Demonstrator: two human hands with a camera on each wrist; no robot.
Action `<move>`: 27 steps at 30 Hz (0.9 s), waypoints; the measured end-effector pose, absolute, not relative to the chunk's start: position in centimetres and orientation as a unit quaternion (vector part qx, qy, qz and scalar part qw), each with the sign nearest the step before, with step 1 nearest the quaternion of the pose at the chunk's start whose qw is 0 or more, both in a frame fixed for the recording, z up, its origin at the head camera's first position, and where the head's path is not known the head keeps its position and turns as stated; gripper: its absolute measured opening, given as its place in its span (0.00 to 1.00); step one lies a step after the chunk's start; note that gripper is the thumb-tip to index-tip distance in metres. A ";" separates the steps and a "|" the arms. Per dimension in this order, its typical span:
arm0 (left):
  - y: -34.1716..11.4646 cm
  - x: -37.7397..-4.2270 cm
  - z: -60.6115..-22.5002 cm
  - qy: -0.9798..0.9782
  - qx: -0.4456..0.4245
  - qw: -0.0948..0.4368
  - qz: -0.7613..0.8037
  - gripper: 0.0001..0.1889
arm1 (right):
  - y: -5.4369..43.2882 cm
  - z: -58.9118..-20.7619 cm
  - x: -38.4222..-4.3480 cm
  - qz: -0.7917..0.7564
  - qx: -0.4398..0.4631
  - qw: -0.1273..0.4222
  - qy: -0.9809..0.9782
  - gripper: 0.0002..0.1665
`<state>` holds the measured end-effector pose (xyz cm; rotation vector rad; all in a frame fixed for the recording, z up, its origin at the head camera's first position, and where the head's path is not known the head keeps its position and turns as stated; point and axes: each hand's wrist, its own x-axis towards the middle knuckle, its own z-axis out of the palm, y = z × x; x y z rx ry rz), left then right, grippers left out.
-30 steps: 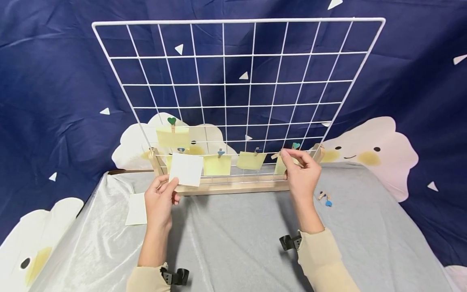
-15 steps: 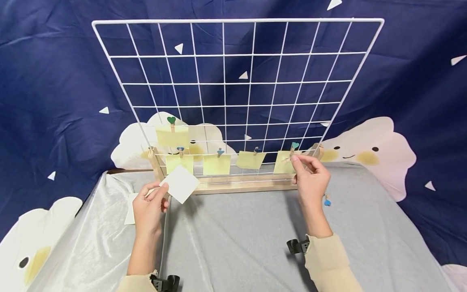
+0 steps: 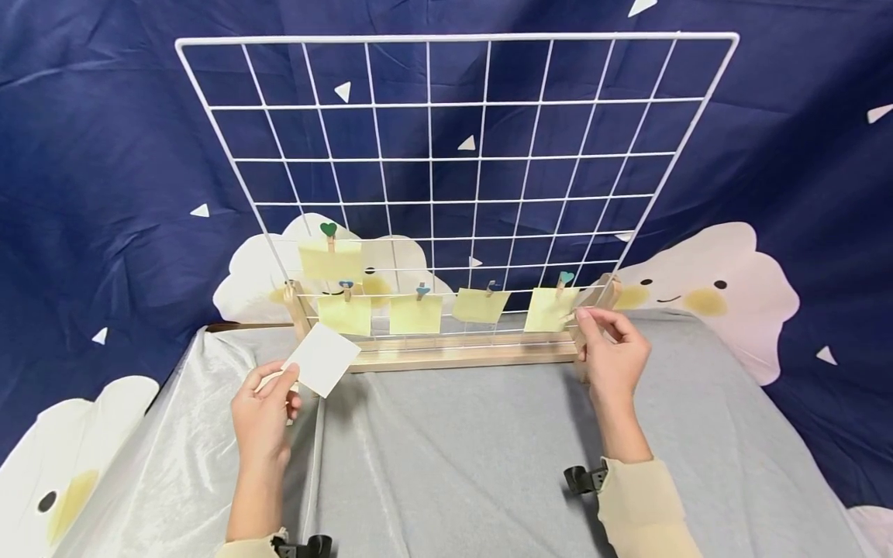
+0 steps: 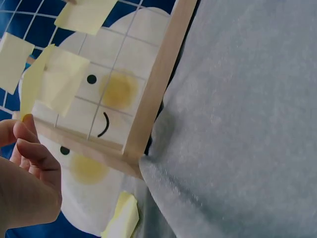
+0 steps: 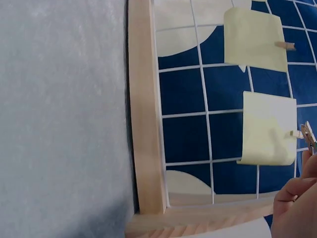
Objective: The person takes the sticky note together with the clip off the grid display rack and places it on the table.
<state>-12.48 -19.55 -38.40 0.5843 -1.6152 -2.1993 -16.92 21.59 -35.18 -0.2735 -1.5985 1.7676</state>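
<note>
My left hand (image 3: 263, 422) pinches a pale square sticky note (image 3: 324, 360) by its corner, in front of the lower left of a white wire grid (image 3: 456, 159). In the left wrist view this note (image 4: 30, 91) appears nearly edge-on above the fingertips. My right hand (image 3: 615, 353) pinches a small wooden clothespin (image 5: 307, 135) between thumb and forefinger. It is just right of a yellow note (image 3: 547, 311) hung by a clothespin with a teal heart (image 3: 566, 277). Several other yellow notes hang in a lower row, with one note (image 3: 331, 260) higher at left under a green heart clothespin (image 3: 329, 230).
A wooden base (image 3: 446, 356) supports the grid at the back of a table under grey cloth (image 3: 446, 457). A loose note (image 4: 123, 215) lies near the base's left end. Behind hangs a dark blue curtain (image 3: 84, 194) with cloud prints.
My left hand has moved left and down with its sticky note, which has turned and uncovers a hanging note behind. My right hand has shifted right and slightly down with the clothespin.
</note>
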 end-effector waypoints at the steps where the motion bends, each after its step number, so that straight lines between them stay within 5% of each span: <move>1: -19.7 -12.5 -38.4 -0.567 0.209 0.176 -0.777 0.07 | 21.7 -35.3 -16.9 0.688 -0.106 0.363 -0.620 0.11; 15: -21.3 -11.8 -39.8 -0.552 0.236 0.184 -0.779 0.06 | 24.8 -36.1 -16.4 0.711 -0.163 0.342 -0.592 0.03; 27: -23.3 -11.5 -41.1 -0.559 0.270 0.193 -0.760 0.06 | 27.4 -37.7 -15.8 0.718 -0.198 0.313 -0.589 0.07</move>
